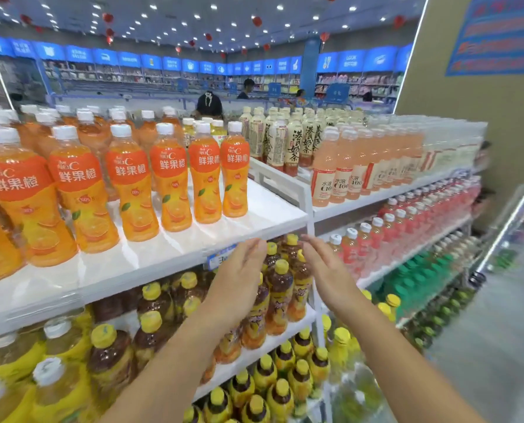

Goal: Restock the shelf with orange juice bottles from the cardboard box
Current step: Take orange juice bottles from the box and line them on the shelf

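- orange juice bottles (129,184) stand upright in rows on the left part of the white top shelf (263,215), with their orange labels facing out.
- left hand (239,279) is raised just in front of the shelf's front edge, fingers straight and close together, palm turned rightward, holding nothing.
- yellow-capped tea bottles (280,282) on the shelf below show between the two hands.
- right hand (327,270) is near the left, fingers straight, palm facing left, holding nothing.
- pale pink drink bottles (340,175) fill the next bay.
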`<action>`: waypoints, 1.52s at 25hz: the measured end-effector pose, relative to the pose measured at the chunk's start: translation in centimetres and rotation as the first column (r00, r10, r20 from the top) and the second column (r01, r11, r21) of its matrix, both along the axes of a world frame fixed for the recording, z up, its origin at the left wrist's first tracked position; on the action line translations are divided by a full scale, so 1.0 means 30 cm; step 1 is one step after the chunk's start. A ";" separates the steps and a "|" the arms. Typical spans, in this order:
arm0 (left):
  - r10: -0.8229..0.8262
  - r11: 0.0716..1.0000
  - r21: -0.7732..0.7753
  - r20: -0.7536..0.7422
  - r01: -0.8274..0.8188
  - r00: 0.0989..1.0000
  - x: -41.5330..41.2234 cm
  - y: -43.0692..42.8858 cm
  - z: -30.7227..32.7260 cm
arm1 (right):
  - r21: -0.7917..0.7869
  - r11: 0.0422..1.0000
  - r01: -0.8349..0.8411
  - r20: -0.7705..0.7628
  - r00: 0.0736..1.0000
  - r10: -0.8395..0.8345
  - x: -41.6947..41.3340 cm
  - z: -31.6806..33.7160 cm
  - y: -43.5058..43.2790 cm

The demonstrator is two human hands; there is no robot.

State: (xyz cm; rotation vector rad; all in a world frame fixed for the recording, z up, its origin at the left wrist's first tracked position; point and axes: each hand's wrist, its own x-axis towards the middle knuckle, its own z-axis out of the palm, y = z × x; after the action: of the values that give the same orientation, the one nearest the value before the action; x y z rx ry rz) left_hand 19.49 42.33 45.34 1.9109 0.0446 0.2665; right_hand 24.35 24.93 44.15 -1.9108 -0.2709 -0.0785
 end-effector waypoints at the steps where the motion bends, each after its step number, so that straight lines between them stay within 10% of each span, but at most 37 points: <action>1: -0.049 0.999 -0.008 -0.015 0.049 0.999 -0.019 -0.033 -0.031 | -0.006 1.000 0.026 -0.017 1.000 -0.027 -0.058 -0.023 -0.047; 19: -0.684 0.695 -0.051 -0.357 0.718 0.637 -0.485 -1.020 -0.550 | 0.042 0.740 0.671 -0.353 0.703 -0.617 -1.039 -0.572 -1.065; 38: -0.389 0.344 0.066 -0.898 0.937 0.206 -0.638 -1.541 -1.453 | -0.266 0.552 0.790 -0.855 0.071 -0.514 -1.538 -1.461 -1.354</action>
State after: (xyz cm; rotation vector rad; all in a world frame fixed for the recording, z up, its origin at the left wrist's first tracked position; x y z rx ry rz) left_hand 0.34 -3.89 1.75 2.3046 -0.4746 -1.4770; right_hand -21.78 -15.69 0.31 -1.3591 1.3651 0.2735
